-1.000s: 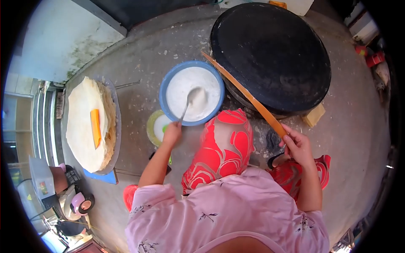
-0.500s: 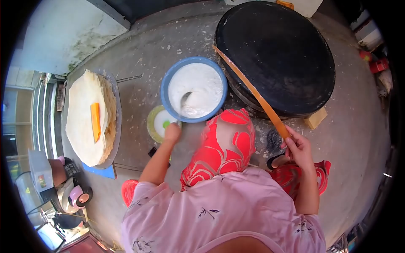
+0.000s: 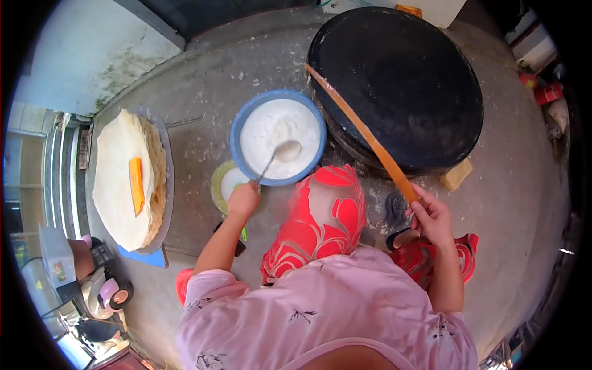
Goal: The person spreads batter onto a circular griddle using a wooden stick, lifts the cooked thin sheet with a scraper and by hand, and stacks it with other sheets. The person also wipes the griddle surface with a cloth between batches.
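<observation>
My left hand [image 3: 244, 198] is closed round the handle of a metal ladle [image 3: 287, 150], whose bowl rests in the white batter [image 3: 271, 126] of a blue basin [image 3: 236, 132]. Under that hand sits a smaller yellow-green bowl [image 3: 217, 188] with white contents, partly covered. My right hand [image 3: 433, 217] grips one end of a long, thin wooden blade [image 3: 364, 131]. The blade slants up to the left, its far tip over the left edge of a large round black griddle [image 3: 401, 86].
At the left, a tall stack of thin pale sheets [image 3: 120, 185] on a round board carries an orange-yellow object [image 3: 136, 185]. A yellow block [image 3: 456, 175] lies by the griddle's lower right edge. Red items [image 3: 547, 94] stand far right, a pink-and-black scooter [image 3: 114, 293] lower left.
The ladle has moved about in the batter; its bowl was dipped deeper half a second ago and shows more now. The wooden blade stays in my right hand, and the view has shifted slightly.
</observation>
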Demonstrator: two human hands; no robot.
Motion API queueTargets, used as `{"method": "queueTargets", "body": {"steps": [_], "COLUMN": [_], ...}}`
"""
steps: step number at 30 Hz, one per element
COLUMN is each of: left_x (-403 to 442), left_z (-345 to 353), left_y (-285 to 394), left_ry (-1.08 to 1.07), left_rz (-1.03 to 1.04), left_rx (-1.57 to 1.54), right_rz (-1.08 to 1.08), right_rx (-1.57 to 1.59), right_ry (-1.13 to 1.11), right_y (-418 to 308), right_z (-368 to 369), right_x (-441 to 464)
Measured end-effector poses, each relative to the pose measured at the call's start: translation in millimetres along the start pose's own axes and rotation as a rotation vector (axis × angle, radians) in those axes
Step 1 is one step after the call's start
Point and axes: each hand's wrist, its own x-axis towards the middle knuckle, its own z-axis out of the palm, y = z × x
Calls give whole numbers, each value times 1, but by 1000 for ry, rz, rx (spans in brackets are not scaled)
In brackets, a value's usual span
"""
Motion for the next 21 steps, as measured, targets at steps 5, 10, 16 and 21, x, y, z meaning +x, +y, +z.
{"method": "queueTargets", "body": {"steps": [5,10,16,21], "left_x": [14,3,27,43], "left_z": [12,14,67,56], "left_y": [18,-23,-30,-2], "left_ry": [106,22,48,-689], "left_rz": [-81,-41,-116,-658], "left_rx": [-63,-143,-175,-1544], "right_rz": [-16,-7,8,-39], "right_rx": [5,-30,-3,21], "right_ry": [-31,-27,-32,-19], "right_y": [5,6,13,3], "right_z": [4,1,0,4], "right_x": [1,4,4,6]}}
